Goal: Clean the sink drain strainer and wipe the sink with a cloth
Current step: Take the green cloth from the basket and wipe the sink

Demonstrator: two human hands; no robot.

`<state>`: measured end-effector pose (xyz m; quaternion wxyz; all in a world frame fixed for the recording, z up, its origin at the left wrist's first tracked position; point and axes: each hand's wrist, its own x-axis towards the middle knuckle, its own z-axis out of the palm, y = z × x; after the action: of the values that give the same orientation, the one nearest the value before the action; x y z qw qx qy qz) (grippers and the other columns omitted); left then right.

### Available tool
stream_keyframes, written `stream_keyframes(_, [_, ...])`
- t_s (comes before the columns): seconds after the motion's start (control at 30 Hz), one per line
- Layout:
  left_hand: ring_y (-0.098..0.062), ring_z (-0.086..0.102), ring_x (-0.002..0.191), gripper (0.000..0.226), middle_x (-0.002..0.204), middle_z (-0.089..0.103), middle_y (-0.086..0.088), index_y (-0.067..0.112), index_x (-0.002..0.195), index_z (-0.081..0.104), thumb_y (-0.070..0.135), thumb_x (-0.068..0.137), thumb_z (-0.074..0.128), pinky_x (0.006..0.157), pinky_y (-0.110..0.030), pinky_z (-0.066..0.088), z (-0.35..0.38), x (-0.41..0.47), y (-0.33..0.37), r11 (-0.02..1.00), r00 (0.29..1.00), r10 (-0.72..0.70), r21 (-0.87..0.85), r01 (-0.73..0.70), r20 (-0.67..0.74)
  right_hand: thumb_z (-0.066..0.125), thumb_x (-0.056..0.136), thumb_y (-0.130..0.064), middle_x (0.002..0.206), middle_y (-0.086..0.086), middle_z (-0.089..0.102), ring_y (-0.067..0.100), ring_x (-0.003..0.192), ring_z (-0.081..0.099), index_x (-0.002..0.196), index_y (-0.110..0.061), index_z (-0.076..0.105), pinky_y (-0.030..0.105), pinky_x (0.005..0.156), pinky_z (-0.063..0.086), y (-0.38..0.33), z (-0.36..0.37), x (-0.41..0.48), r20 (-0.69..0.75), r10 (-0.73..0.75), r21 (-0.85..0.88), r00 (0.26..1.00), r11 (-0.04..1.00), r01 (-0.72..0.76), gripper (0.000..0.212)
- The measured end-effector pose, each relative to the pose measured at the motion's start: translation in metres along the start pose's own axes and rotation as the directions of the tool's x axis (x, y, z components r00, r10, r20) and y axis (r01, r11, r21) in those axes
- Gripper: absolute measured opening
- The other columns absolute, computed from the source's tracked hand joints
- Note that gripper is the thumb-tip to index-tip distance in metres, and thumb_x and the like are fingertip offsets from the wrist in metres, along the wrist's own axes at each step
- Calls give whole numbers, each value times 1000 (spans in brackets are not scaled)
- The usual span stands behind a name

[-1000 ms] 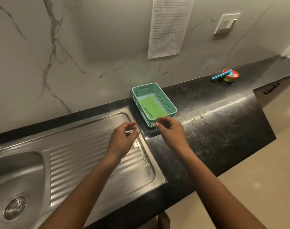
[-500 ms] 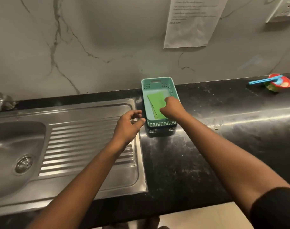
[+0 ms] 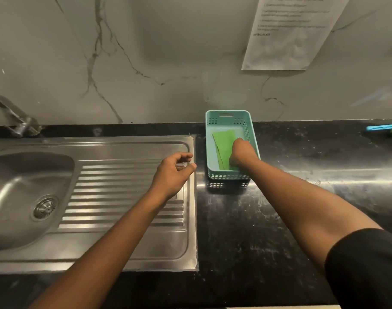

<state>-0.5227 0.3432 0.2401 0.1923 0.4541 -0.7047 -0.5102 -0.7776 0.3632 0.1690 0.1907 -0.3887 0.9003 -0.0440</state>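
Round steel strainer (image 3: 45,208) seated in sink (image 3: 23,175); green cloth (image 3: 224,143) folded flat.

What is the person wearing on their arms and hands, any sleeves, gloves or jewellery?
Both hands are bare: no gloves, rings or watch show on the left hand or right hand. Both forearms are uncovered. A black sleeve covers the right upper arm; the left arm's upper part is out of frame.

Two hands: left hand (image 3: 173,172), right hand (image 3: 243,153). One basket (image 3: 212,141), one green cloth (image 3: 224,143), one sink (image 3: 23,175), one drain strainer (image 3: 45,207), one tap (image 3: 12,117). One paper sheet (image 3: 288,32), one black tabletop (image 3: 268,219).
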Motion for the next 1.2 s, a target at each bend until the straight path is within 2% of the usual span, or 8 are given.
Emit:
stream_keyframes(0.13, [-17,68,115,35,128,71,0,18,134,69,25,99,71,104,-51,58,-2,2,-3,1000,1000,-5,-15,5,-9,71,81,-11,82,6,59,24,69,59,80,-8,53,25,53,46,-4,-12,7,-9,98,306,995,948,-91,18])
stream_keyframes(0.27, [-17,69,116,32,125,72,-1,18,131,71,22,99,70,104,-52,58,-6,2,-5,999,1000,3,-36,-4,-28,65,74,-11,70,3,66,23,64,64,82,1,70,34,47,54,-12,-43,-11,-79,167,741,983,669,-54,15])
stream_keyframes(0.47, [-21,67,124,36,136,69,0,27,138,66,25,102,67,100,-47,62,-11,-2,1,989,999,47,-138,-49,-13,62,78,7,75,-2,79,11,66,75,101,-18,79,19,54,55,-26,-85,-78,-80,-175,945,981,300,131,38])
stream_keyframes(0.63, [-10,45,140,55,162,41,6,52,148,45,26,104,64,91,-14,46,-28,-10,4,974,979,204,-100,-202,12,68,70,-10,99,7,78,25,87,72,117,-21,80,29,64,58,-31,-78,-114,63,-451,904,890,403,140,50])
stream_keyframes(0.73, [-8,39,143,50,166,39,7,41,144,58,17,101,67,101,-16,45,-46,-17,-5,983,976,185,-27,-183,119,69,85,-7,105,3,79,23,98,76,117,-25,79,30,79,62,-35,-61,-134,140,-589,869,796,458,186,38])
stream_keyframes(0.9, [-7,73,106,16,112,80,4,18,106,82,10,96,72,103,-41,59,-70,-37,-43,988,966,105,85,-128,234,78,83,-13,118,-1,75,23,112,71,125,-28,74,36,95,60,-40,-25,-165,263,-633,849,728,511,138,45])
stream_keyframes(1.03, [-4,76,94,19,97,81,14,34,100,83,17,93,78,83,-21,62,-88,-47,-69,978,962,95,157,-138,255,84,87,-13,137,-9,69,10,127,64,146,-28,59,35,108,52,-61,4,-192,356,-608,810,709,580,90,66])
stream_keyframes(1.2, [-3,76,80,14,86,81,14,29,88,84,17,83,87,70,-16,58,-111,-50,-95,981,972,132,113,-156,195,67,95,6,100,-16,79,-1,96,74,141,-23,61,16,78,58,-109,35,-215,349,-534,761,770,641,100,55])
